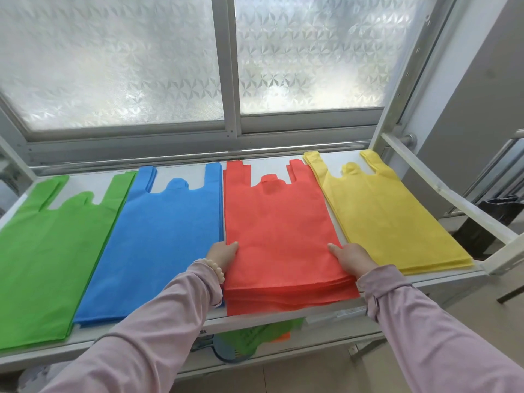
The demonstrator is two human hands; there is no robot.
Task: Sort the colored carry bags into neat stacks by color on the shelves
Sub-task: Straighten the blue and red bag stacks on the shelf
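Four flat stacks of carry bags lie side by side on the white shelf [442,275], handles toward the window: green bags [54,245] at the left, then blue bags [164,236], red bags [280,231] and yellow bags [388,211] at the right. My left hand [222,255] grips the left edge of the red stack, thumb on top. My right hand [350,258] grips its right edge the same way, fingers hidden under the bags. The red stack's near end overhangs the shelf's front edge.
A frosted sliding window [283,66] stands behind the shelf. A white upright and a slanted brace [419,168] frame the right end. Green and orange bags [263,334] sit on a lower level. A dark bin [482,222] stands on the floor at right.
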